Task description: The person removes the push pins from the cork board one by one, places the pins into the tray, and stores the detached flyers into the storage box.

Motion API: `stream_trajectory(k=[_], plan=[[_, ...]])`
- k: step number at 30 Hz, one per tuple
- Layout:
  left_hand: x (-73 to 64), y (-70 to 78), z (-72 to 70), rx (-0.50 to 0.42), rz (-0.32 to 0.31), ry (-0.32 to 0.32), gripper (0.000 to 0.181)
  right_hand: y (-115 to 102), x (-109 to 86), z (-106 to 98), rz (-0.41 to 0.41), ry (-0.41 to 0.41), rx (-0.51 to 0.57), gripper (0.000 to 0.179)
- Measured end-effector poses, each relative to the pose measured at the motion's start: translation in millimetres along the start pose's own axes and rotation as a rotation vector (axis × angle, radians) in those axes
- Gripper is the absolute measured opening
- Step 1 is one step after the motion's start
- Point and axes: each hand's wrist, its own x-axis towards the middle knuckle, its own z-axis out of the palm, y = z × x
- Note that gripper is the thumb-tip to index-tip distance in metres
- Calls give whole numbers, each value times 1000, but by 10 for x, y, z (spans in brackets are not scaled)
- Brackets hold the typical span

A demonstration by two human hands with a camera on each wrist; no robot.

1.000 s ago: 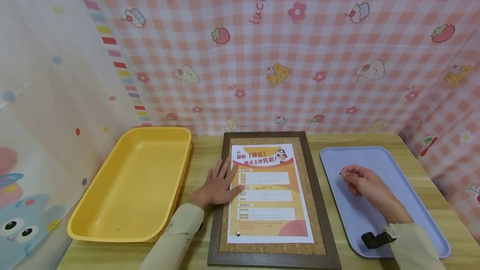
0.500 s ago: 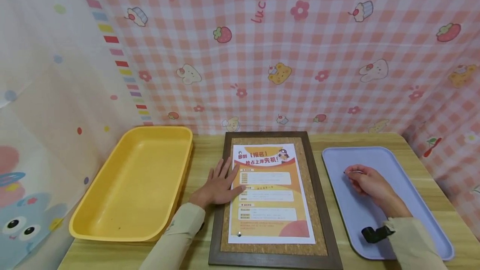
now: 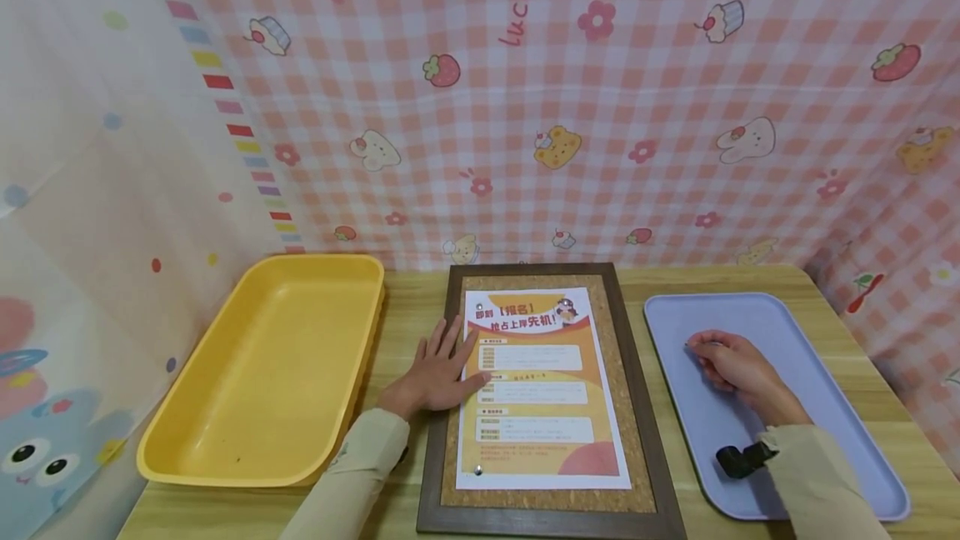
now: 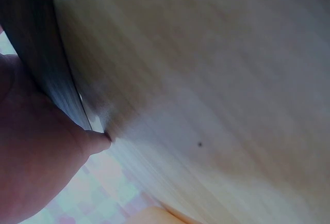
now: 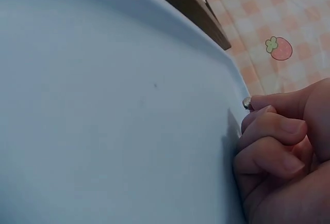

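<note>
A printed orange-and-white sheet (image 3: 534, 390) lies on a framed corkboard (image 3: 645, 407). Silver thumbtacks show at its two top corners and at its bottom left. My left hand (image 3: 435, 373) rests with fingers spread across the board's left frame and the sheet's left edge; in the left wrist view part of that hand (image 4: 46, 152) appears beside the dark frame. Over the lilac tray (image 3: 693, 432), my right hand (image 3: 738, 369) pinches a small silver thumbtack (image 5: 247, 103) between thumb and finger, its other fingers curled. The tack's point is hidden.
A deep yellow tray (image 3: 262, 373) stands on the wooden table (image 3: 405, 307) to the left of the board. A black wrist-worn device (image 3: 738, 461) sticks out from the right sleeve above the lilac tray. A pink checked cloth (image 3: 480, 107) hangs behind the table.
The right hand stays over the lilac tray with the thumbtack and has shifted only slightly, its wrist turning a little. The left hand holds its place on the board.
</note>
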Motion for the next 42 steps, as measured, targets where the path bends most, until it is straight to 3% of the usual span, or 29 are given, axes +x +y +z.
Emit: stream_trajectory(k=[17, 25, 42], plan=[[-11, -14, 11, -18, 19, -3, 78, 19, -10, 57, 44, 32, -123, 21], [-24, -6, -3, -8, -7, -3, 78, 22, 6, 75, 33, 61, -184, 23], [-7, -17, 1, -43, 19, -5, 79, 24, -23, 86, 44, 73, -149, 30]])
